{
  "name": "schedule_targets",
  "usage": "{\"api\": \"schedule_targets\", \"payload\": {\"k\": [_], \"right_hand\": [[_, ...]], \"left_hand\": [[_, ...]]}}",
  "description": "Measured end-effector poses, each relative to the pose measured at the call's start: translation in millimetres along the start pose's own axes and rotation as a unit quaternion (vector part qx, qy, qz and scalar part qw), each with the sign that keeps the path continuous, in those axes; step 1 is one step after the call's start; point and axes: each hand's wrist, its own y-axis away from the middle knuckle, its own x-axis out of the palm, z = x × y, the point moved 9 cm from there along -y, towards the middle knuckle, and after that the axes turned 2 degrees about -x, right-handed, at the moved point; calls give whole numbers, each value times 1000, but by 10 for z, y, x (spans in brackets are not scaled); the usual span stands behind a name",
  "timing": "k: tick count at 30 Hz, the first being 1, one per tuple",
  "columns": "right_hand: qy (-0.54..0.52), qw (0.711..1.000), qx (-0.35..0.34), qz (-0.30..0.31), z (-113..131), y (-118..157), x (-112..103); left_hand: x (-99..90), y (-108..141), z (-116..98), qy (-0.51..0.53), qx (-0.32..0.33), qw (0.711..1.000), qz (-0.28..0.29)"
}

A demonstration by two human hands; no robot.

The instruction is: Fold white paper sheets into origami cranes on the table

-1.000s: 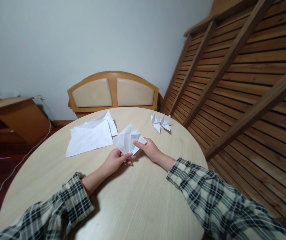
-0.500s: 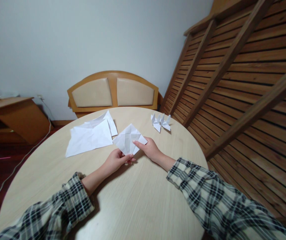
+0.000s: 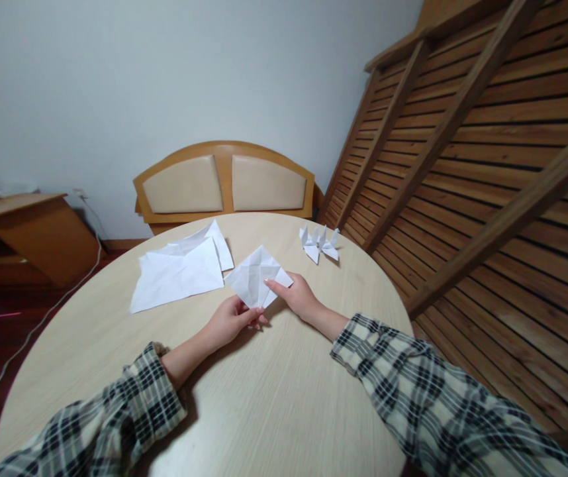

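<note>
A white folded paper (image 3: 255,273), diamond-shaped with visible crease lines, is held between both hands above the table. My left hand (image 3: 232,320) pinches its lower corner, thumb on top and fingers underneath. At the right corner my right hand (image 3: 298,293) grips it, the thumb lying on the front face; the other fingers are mostly hidden behind the paper. Two white paper cranes (image 3: 319,245) stand close together farther back on the right. Left of the folded paper lie several loose white sheets (image 3: 179,271), overlapping and slightly creased.
The round light-wood table (image 3: 274,397) fills the foreground. Behind it stands a padded wooden headboard (image 3: 227,179) against the wall. A slatted wooden frame (image 3: 463,159) leans at the right. At the left are a wooden desk (image 3: 40,232) and a white cable (image 3: 40,322) on the floor.
Both hands keep their grip on the folded paper, whose left corner has shifted very slightly. Everything else looks the same.
</note>
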Motion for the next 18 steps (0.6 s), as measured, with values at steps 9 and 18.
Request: {"api": "schedule_targets", "payload": {"k": [9, 18], "right_hand": [[-16, 1000, -3, -14, 24, -13, -26], [-13, 1000, 3, -17, 1, -12, -41]], "left_hand": [[-2, 16, -1, 26, -2, 1000, -6], [32, 23, 3, 51, -11, 999, 2]]}}
